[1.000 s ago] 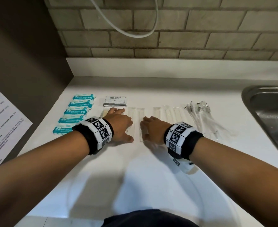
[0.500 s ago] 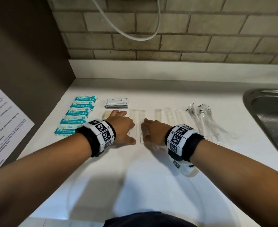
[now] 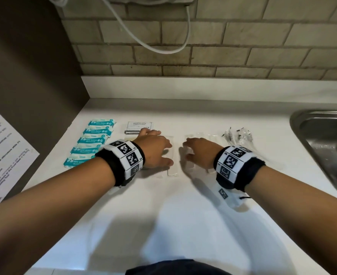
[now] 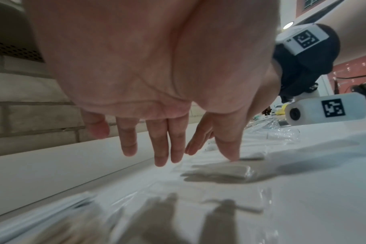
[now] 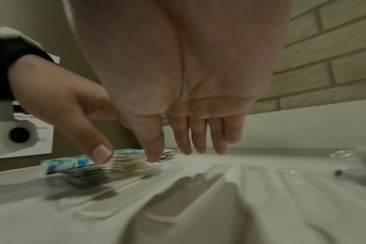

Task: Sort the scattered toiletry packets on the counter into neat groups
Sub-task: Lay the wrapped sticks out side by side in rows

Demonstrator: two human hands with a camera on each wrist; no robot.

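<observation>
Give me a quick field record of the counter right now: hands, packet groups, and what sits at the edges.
left hand: open, fingers straight, over the clear flat packets
right hand: open, fingers straight, over the same row of clear packets
teal packets: five in a column, far left of the counter
shampoo sachets: small stack behind the left hand
clear-wrapped bundle: right of the clear packets, contents unclear
sink: far right edge
printed sheet: on the dark wall, far left
</observation>
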